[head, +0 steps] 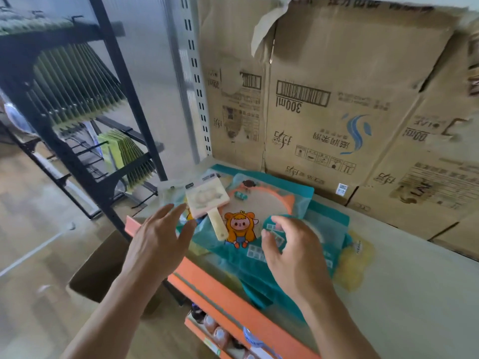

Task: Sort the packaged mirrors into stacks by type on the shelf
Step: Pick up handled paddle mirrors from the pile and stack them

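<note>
While the pile point(255, 203) lies unsorted, the left hand point(160, 237), fingers spread, hovers at 8 o'clock of the square mirror point(207, 198), and the right hand point(290, 247) curls over a teal packet point(241, 263), grip unclear; lifting one type clear likely follows.

Right of my right hand point(293, 247) the white shelf top point(414, 294) lies open, room to pass. Flattened cardboard boxes point(337, 99) wall the back, the heap of packaged mirrors point(261, 203) fills the middle, and a black rack point(108, 112) stands at left.

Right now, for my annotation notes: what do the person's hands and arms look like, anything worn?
The left hand and right hand are bare: no gloves, rings, watch or bracelets show. No sleeve shows up to the frame's edge.
</note>
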`<state>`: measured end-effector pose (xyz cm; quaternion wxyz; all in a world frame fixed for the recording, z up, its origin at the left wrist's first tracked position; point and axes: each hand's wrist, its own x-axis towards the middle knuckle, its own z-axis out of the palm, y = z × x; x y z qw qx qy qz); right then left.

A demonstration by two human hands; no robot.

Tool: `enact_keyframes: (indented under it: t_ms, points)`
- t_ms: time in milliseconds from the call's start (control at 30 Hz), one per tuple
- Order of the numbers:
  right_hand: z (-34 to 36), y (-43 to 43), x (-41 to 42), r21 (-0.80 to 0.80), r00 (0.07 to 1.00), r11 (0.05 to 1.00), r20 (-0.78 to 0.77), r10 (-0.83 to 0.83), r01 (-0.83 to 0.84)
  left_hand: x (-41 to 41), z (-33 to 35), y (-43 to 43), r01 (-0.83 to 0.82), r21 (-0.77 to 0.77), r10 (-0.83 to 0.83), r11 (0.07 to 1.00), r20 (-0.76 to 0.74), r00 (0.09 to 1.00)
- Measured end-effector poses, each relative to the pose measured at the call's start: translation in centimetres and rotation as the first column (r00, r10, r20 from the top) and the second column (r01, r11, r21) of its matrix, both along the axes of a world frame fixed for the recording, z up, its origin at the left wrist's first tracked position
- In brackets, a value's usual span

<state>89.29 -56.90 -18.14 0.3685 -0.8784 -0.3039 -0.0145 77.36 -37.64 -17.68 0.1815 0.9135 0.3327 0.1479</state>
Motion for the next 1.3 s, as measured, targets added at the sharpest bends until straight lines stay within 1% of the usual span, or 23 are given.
enact_keyframes:
  t_ms: [200, 300, 433, 500, 567, 667, 767, 833, 933, 1067, 1167, 1300]
  points:
    - [-0.3, 1.6, 0.0, -0.075, 1.0, 0.997, -0.011, 0.027, -0.028, 2.1, 0.4, 2.1, -0.03, -0.064, 0.026, 0.997, -0.048, 0.998]
    - [-0.3, 2.3, -0.4, -0.109, 1.0, 0.994, 0.009, -0.001, 0.002, 3.3, 0.1, 3.6, -0.042, -0.078, 0.035, 0.996, -0.094, 0.995]
    - [0.0, 3.9, -1.6, -0.164, 0.998, 0.985, 0.034, -0.047, 0.052, 4.9, -0.6, 6.1, -0.009, -0.089, 0.0, 0.996, -0.109, 0.994]
    - [0.2, 4.8, -2.4, -0.197, 0.999, 0.98, 0.005, -0.032, 0.033, 5.6, -0.9, 7.3, 0.027, -0.115, -0.039, 0.993, -0.098, 0.994]
    - [0.3, 5.7, -3.2, -0.229, 0.999, 0.973, -0.037, -0.027, 0.018, 6.1, -1.2, 8.4, 0.061, -0.137, -0.079, 0.989, -0.131, 0.988]
    - [0.5, 7.2, -4.3, -0.278, 0.999, 0.96, -0.042, -0.034, 0.021, 6.8, -1.5, 9.8, 0.1, -0.172, -0.128, 0.98, -0.163, 0.978]
    - [0.3, 8.4, -5.1, -0.312, 0.996, 0.948, -0.038, -0.08, 0.065, 7.5, -1.4, 10.8, 0.092, -0.306, -0.132, 0.948, -0.111, 0.985]
    - [0.0, 9.0, -5.6, -0.306, 0.993, 0.946, -0.01, -0.116, 0.107, 7.7, -1.5, 11.7, 0.056, -0.384, -0.074, 0.921, -0.033, 0.997]
    - [-0.3, 9.5, -6.0, -0.273, 0.985, 0.947, 0.031, -0.17, 0.172, 7.9, -1.8, 12.6, 0.061, -0.396, -0.064, 0.916, 0.007, 0.998]
    - [-0.3, 9.9, -6.5, -0.249, 0.969, 0.937, 0.017, -0.247, 0.243, 8.2, -1.8, 13.1, 0.078, -0.463, -0.065, 0.883, 0.044, 0.997]
    - [-0.6, 10.0, -6.8, -0.235, 0.955, 0.931, -0.025, -0.295, 0.281, 8.4, -1.9, 13.4, 0.126, -0.531, -0.107, 0.838, 0.066, 0.992]
    - [-0.8, 10.2, -7.2, -0.219, 0.939, 0.919, -0.036, -0.342, 0.327, 8.5, -1.2, 13.3, 0.218, -0.539, -0.182, 0.814, 0.12, 0.976]
